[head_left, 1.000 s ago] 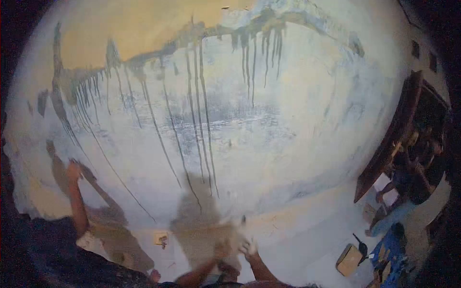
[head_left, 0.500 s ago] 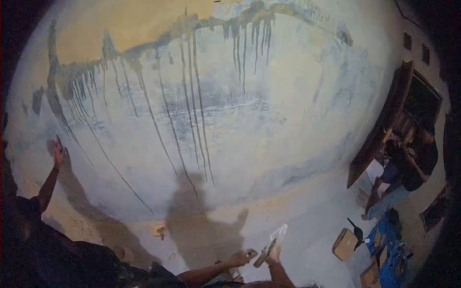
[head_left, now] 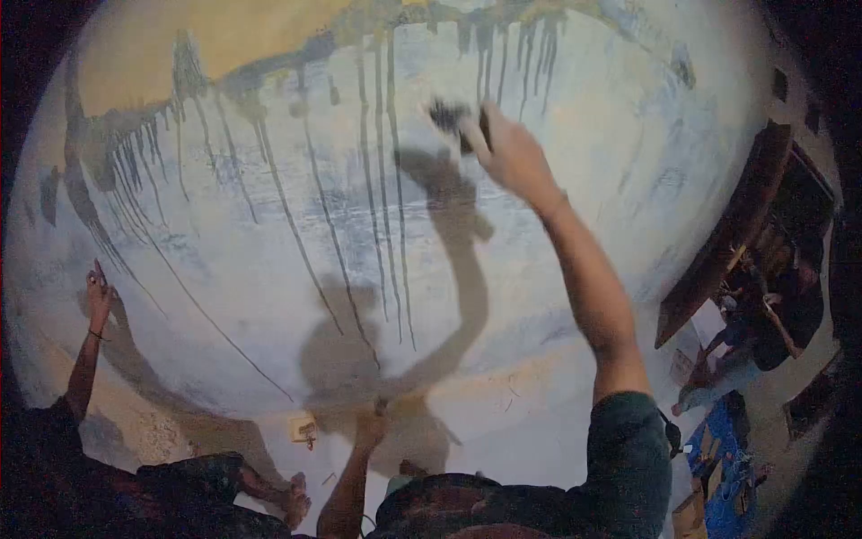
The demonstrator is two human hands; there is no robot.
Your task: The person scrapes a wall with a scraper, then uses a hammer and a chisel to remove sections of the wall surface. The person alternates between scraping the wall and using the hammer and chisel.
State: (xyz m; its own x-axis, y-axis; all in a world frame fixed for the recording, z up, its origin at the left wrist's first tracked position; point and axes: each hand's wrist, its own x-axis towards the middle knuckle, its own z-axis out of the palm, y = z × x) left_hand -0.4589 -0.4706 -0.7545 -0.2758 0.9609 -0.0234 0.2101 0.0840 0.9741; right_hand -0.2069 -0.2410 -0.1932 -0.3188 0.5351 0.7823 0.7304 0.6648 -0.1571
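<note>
My right hand (head_left: 514,162) is raised high in front of the wall (head_left: 539,269), arm stretched out, fingers wrapped round a wide paintbrush (head_left: 449,115). Motion blurs the brush, and its dark bristles point left, close to the pale painted surface. Long dark drips (head_left: 388,198) run down the wall just left of it. Down low, my left hand (head_left: 370,429) is closed in front of my body, with a small dark tip showing at its top. I cannot tell what that hand holds.
At the left, a co-worker's hand (head_left: 99,292) is up at the wall. Another person (head_left: 781,314) sits at the right by a dark frame. A socket box (head_left: 303,429) sits low on the wall. Blue sheeting (head_left: 727,467) lies at the lower right.
My right hand has swung from low in front of me up to the wall with the brush. My left hand has shifted left and up. The view has turned slightly.
</note>
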